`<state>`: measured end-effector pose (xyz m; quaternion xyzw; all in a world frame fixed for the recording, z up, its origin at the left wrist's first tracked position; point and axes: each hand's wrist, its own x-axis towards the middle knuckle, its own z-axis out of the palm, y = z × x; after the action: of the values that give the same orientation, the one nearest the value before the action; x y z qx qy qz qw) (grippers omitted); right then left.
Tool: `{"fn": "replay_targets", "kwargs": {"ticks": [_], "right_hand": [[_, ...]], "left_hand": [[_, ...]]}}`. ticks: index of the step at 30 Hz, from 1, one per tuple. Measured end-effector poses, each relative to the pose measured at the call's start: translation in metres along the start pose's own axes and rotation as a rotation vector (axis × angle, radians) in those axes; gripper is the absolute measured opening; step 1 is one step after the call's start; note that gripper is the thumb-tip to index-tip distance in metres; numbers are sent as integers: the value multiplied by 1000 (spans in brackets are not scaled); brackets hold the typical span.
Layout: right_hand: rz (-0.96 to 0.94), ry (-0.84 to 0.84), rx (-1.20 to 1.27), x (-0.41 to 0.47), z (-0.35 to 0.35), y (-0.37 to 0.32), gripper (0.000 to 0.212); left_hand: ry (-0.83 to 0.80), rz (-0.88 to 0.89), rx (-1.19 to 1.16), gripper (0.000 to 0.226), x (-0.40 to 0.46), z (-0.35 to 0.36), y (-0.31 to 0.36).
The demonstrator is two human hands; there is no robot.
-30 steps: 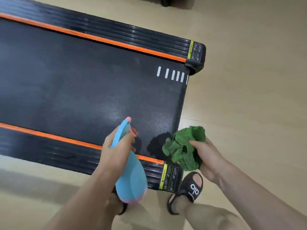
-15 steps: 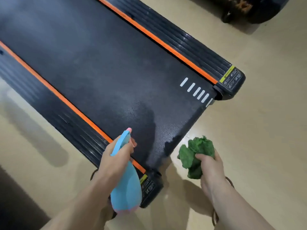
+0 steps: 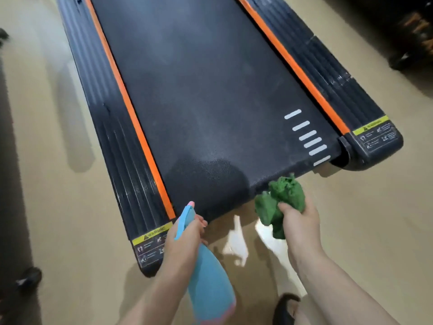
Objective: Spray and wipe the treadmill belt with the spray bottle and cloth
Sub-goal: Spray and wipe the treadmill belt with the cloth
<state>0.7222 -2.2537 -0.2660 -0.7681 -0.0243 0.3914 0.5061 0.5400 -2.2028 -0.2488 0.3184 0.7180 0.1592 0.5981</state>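
The black treadmill belt (image 3: pixel 206 95) runs away from me between two orange strips, with white dashes near its right rear corner. My left hand (image 3: pixel 185 242) grips a blue spray bottle (image 3: pixel 208 287) with a pink tip, its nozzle pointing at the belt's near end. My right hand (image 3: pixel 300 224) holds a bunched green cloth (image 3: pixel 281 198) just off the belt's rear edge, above the floor.
Ribbed black side rails (image 3: pixel 126 146) flank the belt, ending in end caps with yellow warning labels (image 3: pixel 375 137). Beige floor (image 3: pixel 375 231) surrounds the treadmill. A sandalled foot (image 3: pixel 285 310) shows at the bottom, a dark object (image 3: pixel 412 34) at the upper right, a small dark item (image 3: pixel 28 280) at the lower left.
My view has swung round so the belt now runs lengthwise away from me. Both hands keep their holds; they now sit at the belt's rear end.
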Motion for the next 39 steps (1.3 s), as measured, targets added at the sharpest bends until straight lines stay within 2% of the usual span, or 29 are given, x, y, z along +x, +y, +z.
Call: {"fn": "replay_targets", "kwargs": {"ticks": [5,9,12,16,19,22,26,29,32,34,37,39], "right_hand": [[-462,52,-174,82,64,43,43],[-669,16,-274,112,96,60,42],[-642,-25,-436,102,105,65,42],[-580,-119,-584,85,94,74,49],[-480,-27,-422,89,80,53,28],[-379,-21,-255,89,62,42,26],[-248,3,-151,85,35,44,17],[-202,57,-101,84,17,43,21],[-169,143,3,89,1,37,28],[-197,204,59,84,-4,31,22],[-265,274,130,83,-7,25,34],[-271,263,124,83,-4,26,31]], "left_hand": [[-63,104,6,32,66,11,-89],[-82,185,-18,25,90,-3,-136],[-112,232,30,23,81,-11,-159],[-128,145,-3,37,69,-18,-169],[-193,97,-38,44,72,-15,-169],[-239,147,24,35,75,-1,-165],[-154,134,37,21,75,4,-164],[-108,81,19,34,72,-2,-171],[-129,97,9,31,71,-7,-182],[-107,95,-5,36,71,-1,-181],[-158,130,51,47,73,7,-174],[-186,176,66,47,72,10,-174]]}}
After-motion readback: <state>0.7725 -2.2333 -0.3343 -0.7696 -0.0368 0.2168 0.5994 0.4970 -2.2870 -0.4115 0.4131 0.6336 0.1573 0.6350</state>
